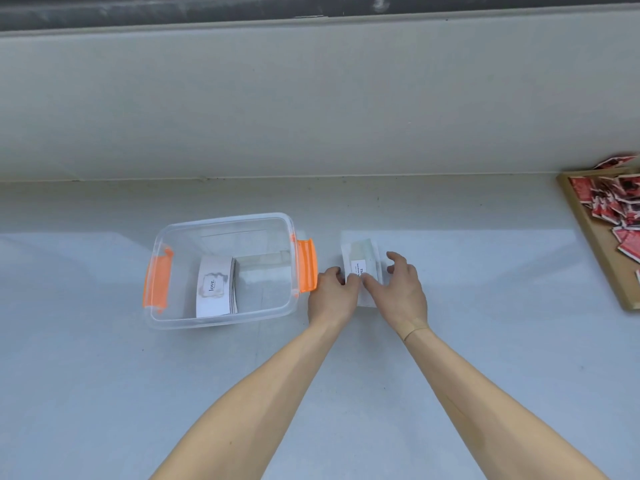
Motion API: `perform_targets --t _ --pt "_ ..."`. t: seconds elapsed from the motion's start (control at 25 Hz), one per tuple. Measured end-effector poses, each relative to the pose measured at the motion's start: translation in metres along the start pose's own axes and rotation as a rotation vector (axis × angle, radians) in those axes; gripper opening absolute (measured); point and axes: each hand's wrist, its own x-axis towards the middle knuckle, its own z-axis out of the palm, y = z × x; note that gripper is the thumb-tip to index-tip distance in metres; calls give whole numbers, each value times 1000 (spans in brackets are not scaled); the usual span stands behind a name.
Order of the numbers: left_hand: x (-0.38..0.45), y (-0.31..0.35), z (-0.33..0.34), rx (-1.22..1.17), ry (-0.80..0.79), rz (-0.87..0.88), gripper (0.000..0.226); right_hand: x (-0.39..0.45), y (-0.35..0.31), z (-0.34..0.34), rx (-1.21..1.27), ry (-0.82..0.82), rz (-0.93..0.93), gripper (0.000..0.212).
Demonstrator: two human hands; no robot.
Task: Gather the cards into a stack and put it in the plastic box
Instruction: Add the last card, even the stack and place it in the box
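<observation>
A small pile of white cards (362, 263), the top one showing a pale green band and a printed label, is lying on the light grey table (485, 375) just right of the clear plastic box (221, 220) with orange latches (307, 265), which is already holding a stack of cards (215, 285) topped by one reading "love". The left hand (332, 299) and right hand (401, 289) are reaching forward with palms down, their fingers loosely spread and resting on the pile's near edge and sides, the grip of neither closing fully around it.
</observation>
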Motion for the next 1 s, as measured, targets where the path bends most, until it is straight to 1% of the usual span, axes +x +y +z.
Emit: perform_targets --t 0.08,0.16,0.2,0.32,0.48,0.56,0.6,0.68,0.76,0.84,0.92,1.0 --pt "0 3 -1 -9 6 -38 33 4 -4 0 -19 -42 60 74" --pt "2 7 1 10 -7 -31 25 8 -10 0 -61 -88 92 78" --pt "2 10 3 35 -9 -28 21 10 -13 0 -75 -108 110 77" --pt "4 16 3 81 0 -55 19 15 -18 -1 -45 -157 184 60" --pt "3 14 0 12 -34 -119 32 19 -14 0 141 -229 254 41" --pt "0 15 0 -59 -41 -176 28 19 -11 -1 227 -253 281 32" --pt "-2 14 0 -88 -52 -196 23 18 -10 -1 261 -254 302 31" --pt "-7 12 1 -154 -89 -232 20 13 -8 -2 311 -243 320 35" --pt "-15 10 1 -259 -120 -300 27 5 -6 -3 350 -248 323 42" --pt "-26 5 1 -358 -152 -356 27 -7 -2 -3 367 -267 320 44" --pt "-42 -1 1 -420 -191 -381 17 -20 4 -4 311 -273 292 46" --pt "-60 -13 -4 -395 -234 -381 6 -35 10 -7 207 -283 242 50"
